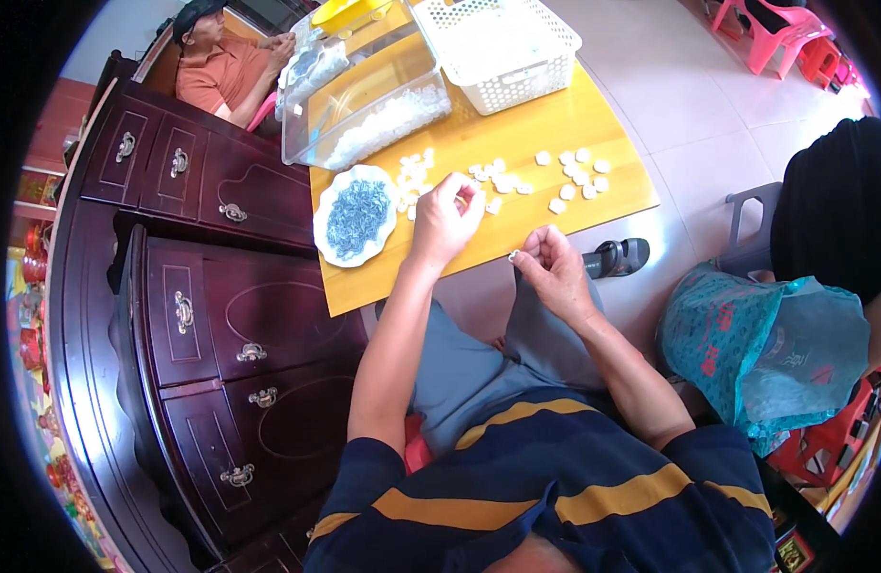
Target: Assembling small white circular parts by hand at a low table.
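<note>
My left hand (447,222) is over the table's near edge with its thumb and fingers pinched together. Whatever it grips is too small to make out. Lower and to the right, in front of the table, my right hand (555,274) holds a small white plastic piece (513,255) between thumb and fingertips. Several similar white pieces (499,180) lie loose beyond my left hand, and another group (581,178) is spread out at the right. A scalloped white plate (322,225) sits left of my left hand, heaped with small grey metal parts (356,218).
On the wooden table (612,143) stand a clear bin (295,143) with white pieces and a white perforated basket (522,88). A dark wooden cabinet (259,315) runs along the left. A person (226,72) sits at the far left. A teal bag (713,334) stands at right.
</note>
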`<state>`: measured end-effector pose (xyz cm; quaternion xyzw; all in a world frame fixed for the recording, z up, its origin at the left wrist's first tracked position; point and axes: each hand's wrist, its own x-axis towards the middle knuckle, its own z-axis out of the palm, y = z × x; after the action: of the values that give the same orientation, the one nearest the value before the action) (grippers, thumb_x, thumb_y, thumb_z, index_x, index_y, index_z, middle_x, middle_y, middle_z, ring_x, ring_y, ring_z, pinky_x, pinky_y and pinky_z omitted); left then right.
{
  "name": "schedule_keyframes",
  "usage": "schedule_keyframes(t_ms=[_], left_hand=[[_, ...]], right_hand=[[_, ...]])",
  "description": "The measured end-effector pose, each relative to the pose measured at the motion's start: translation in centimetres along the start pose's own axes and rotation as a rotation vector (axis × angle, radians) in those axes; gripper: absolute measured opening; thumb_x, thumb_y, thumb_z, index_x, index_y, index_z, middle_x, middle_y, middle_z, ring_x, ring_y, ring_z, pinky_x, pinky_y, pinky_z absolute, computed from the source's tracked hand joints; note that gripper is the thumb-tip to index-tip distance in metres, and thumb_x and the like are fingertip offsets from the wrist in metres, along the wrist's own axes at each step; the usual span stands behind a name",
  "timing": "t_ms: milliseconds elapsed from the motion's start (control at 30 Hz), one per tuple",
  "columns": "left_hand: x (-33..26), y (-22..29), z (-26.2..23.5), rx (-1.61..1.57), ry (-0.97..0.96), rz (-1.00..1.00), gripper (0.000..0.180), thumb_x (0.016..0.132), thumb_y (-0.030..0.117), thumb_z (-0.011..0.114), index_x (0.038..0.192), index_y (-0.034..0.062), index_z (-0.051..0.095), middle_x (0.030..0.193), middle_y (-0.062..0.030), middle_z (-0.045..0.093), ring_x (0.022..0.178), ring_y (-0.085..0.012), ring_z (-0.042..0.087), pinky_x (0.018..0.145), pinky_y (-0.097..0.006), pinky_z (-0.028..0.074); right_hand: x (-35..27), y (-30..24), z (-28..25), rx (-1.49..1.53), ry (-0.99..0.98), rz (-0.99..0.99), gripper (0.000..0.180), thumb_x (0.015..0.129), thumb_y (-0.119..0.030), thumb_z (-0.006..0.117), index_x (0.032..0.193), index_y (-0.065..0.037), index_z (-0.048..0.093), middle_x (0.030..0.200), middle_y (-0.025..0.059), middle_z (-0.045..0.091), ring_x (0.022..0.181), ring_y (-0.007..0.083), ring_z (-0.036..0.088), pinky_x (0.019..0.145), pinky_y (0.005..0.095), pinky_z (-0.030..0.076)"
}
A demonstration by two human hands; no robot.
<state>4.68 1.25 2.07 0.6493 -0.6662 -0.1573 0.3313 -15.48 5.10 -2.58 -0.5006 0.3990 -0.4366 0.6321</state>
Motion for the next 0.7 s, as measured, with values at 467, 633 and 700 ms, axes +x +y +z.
schedule_keyframes(t_ms=[467, 633, 700], left_hand=[[-8.7, 0.6, 0.1, -0.769, -0.092, -0.293, 0.024, 0.097, 0.007, 0.068, 0.12, -0.0006, 0.065, 0.09, 0.001, 0.065, 0.071, -0.0036, 0.057, 0.065, -0.02, 0.049], [-9.2, 0.5, 0.3, -0.74, -0.121, -0.234, 0.026, 0.097, 0.005, 0.067, 0.122, -0.0016, 0.065, 0.092, -0.0002, 0.065, 0.075, -0.0043, 0.057, 0.068, -0.02, 0.05], [-9.2, 0.8, 0.2, -0.715, -0.126, -0.247, 0.024, 0.095, 0.003, 0.067, 0.119, -0.0013, 0.067, 0.093, -0.0012, 0.067, 0.077, -0.0056, 0.06, 0.07, -0.021, 0.051]], right_hand=[[-0.3, 0.1, 0.1, -0.014, -0.139, 0.009, 0.011, 0.098, -0.005, 0.064, 0.099, -0.004, 0.054, 0.082, -0.0032, 0.057, 0.07, 0.0031, 0.053, 0.062, 0.019, 0.045], [-0.5, 0.3, 0.3, 0.0, -0.132, 0.028, 0.009, 0.097, -0.004, 0.064, 0.1, -0.003, 0.055, 0.082, -0.0024, 0.06, 0.07, 0.0028, 0.054, 0.062, 0.0194, 0.045], [-0.5, 0.4, 0.3, 0.007, -0.121, 0.023, 0.009, 0.095, -0.003, 0.065, 0.099, -0.002, 0.057, 0.081, -0.0021, 0.061, 0.07, 0.0025, 0.054, 0.061, 0.0198, 0.045]])
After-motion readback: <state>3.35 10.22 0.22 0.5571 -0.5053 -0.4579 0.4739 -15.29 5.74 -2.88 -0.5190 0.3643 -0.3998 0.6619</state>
